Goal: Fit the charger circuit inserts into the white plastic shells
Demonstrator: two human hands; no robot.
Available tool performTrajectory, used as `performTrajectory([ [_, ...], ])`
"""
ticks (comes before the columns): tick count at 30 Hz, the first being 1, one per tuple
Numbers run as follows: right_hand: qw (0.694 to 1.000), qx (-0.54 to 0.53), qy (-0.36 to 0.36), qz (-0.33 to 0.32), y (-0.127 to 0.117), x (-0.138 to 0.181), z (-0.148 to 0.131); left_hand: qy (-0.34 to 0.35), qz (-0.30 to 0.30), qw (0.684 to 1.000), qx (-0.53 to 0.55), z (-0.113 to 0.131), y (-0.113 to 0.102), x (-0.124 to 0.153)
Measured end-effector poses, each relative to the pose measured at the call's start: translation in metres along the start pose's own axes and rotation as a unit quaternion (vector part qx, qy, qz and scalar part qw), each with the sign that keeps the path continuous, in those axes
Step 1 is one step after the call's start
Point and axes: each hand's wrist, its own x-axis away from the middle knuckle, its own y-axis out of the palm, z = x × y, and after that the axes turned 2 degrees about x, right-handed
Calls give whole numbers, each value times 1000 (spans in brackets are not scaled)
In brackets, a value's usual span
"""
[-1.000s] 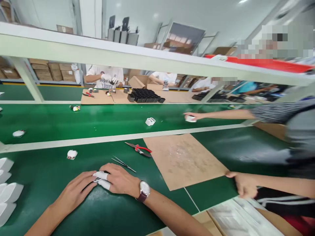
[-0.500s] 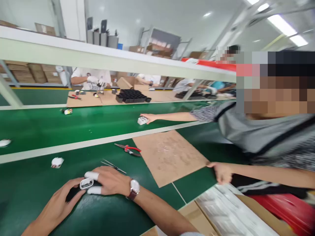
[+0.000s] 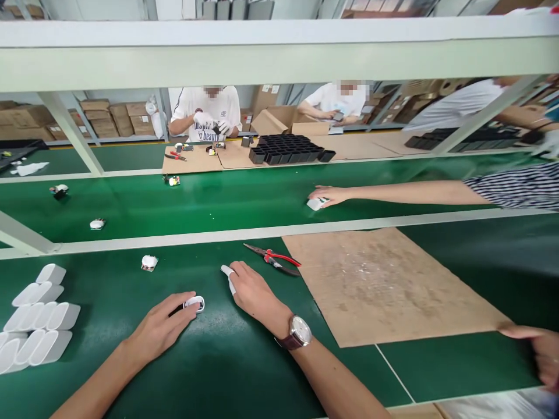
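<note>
On green bench [image 3: 213, 375], left hand [image 3: 161, 323] pinching half-hidden white casing [image 3: 201, 302], right hand [image 3: 255, 291], grip unclear.

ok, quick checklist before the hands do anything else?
1. White housing held in left hand: ok, between the fingers.
2. Parts inside the housing seated: cannot tell, too small.
3. Right hand clear of the housing: ok, apart from it.
4. Right palm empty: cannot tell, hidden from this view.
5. Pliers clear of both hands: ok.
6. Co-worker's hand clear of both: ok, at the cardboard sheet's corner.
</note>
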Motion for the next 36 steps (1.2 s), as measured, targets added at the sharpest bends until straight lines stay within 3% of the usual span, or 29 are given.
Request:
performTrajectory([
  [9, 1000, -5, -13, 12, 3, 1, 1, -52, -2, 998, 36, 3, 1, -1],
  [12, 998, -20, -16, 53, 5, 1, 1, -148, 31, 978, 141, 5, 3, -4],
  [14, 993, -55, -27, 105, 3, 2, -3, -278, 70, 918, 275, 6, 2, -7],
  [17, 971, -167, -74, 155, -4, 4, -21, -433, 115, 748, 490, 8, -2, -15],
  [19, 954, -234, -102, 156, -8, 4, -38, -461, 128, 665, 573, 11, -4, -21],
  [21, 946, -266, -108, 150, -10, 4, -54, -467, 118, 628, 612, 14, -5, -24],
  [24, 944, -277, -92, 153, -10, 1, -67, -462, 77, 618, 631, 18, -4, -24],
  [29, 941, -272, -90, 180, -7, 1, -68, -459, 34, 653, 601, 18, -5, -19],
  [36, 945, -292, -63, 133, -6, 3, -69, -463, 23, 677, 571, 18, -3, -19],
])
